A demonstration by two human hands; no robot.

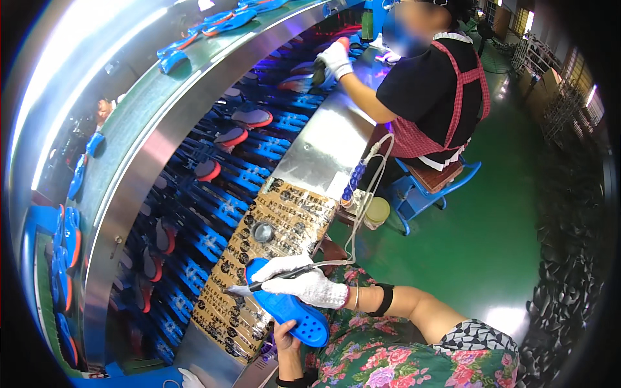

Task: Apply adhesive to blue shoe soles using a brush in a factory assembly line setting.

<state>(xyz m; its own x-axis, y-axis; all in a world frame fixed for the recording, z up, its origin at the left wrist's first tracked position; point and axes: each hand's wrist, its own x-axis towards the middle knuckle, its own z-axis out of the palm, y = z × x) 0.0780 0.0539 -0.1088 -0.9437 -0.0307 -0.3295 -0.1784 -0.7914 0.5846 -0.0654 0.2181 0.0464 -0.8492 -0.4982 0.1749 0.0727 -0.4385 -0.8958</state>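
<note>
My left hand (286,335), bare, grips the edge of a blue foam shoe (303,320) with a row of small holes at its near end. My right hand (304,284), in a white knit glove, is wrapped round the dark handle of a brush (240,291). The brush's bristle end points left, just past the shoe's far part; whether it touches the shoe I cannot tell. A thin white tube (354,236) runs to the handle's back end. Under the brush lies a bench top (226,310) covered in brown printed tape.
A small round cup (263,232) stands on the taped bench. Left of it, a rack of blue holders carries red-edged soles (233,138). Blue shoe parts (68,226) ride a curved green belt (132,116). A gloved co-worker (427,84) sits on a blue stool (420,200).
</note>
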